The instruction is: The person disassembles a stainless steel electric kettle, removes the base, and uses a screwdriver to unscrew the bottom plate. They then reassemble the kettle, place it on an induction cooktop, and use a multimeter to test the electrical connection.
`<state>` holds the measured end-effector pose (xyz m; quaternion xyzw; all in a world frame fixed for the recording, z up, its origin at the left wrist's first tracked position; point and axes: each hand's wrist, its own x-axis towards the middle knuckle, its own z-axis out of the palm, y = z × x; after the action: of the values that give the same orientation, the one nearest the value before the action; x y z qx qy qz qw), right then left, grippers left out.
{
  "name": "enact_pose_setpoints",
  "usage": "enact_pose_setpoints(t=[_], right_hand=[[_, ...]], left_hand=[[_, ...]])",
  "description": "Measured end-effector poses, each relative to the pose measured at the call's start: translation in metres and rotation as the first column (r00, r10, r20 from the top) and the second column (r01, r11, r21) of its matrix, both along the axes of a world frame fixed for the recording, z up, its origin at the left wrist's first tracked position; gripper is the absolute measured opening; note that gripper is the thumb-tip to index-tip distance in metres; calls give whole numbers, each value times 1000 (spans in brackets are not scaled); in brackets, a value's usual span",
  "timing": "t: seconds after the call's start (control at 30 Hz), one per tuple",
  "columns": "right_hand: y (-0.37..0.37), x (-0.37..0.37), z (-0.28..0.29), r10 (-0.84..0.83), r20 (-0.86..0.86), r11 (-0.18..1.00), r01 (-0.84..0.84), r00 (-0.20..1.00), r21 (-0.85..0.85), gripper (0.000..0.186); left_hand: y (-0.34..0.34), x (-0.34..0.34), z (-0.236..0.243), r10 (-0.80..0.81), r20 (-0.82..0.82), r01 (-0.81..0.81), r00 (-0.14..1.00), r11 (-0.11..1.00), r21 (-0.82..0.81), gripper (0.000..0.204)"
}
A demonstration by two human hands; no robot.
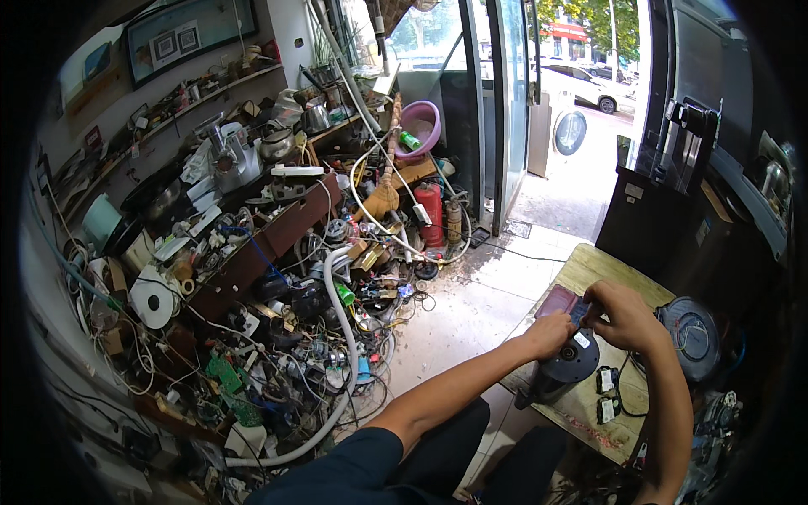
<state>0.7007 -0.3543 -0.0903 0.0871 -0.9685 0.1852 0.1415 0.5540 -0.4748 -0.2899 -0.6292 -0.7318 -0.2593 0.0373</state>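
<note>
A dark cylindrical appliance body (pixel 566 364) rests on the small wooden table, with a round fitting and a white label on its top face. At its far edge is a glossy maroon panel or handle (pixel 558 300). My left hand (pixel 549 334) is closed on the appliance's far side, by the maroon part. Bent over the far right edge, my right hand (pixel 621 315) has its fingers pinched together; what they hold is hidden. To the right of the body lie two small black parts with white labels (pixel 607 394) and a black cord.
The wooden table (pixel 589 268) also bears a round dark base with wires (pixel 688 337) at its right. Heaped parts and cables (pixel 286 337) cover the left side. A grey hose (pixel 338 311) runs along the heap. Beyond stand a red fire extinguisher (pixel 428 215) and a glass door (pixel 511 109).
</note>
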Motion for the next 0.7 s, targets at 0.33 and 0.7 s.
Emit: enact_pose_setpoints(t=[0.33, 0.7], right_hand=[[-12, -5, 10, -19, 6, 990, 18, 1000, 137, 28], [-1, 1, 15, -62, 29, 993, 58, 998, 102, 29]], left_hand=[[2, -12, -1, 35, 94, -29, 995, 998, -64, 19], [8, 15, 11, 33, 1, -33, 999, 995, -92, 11]])
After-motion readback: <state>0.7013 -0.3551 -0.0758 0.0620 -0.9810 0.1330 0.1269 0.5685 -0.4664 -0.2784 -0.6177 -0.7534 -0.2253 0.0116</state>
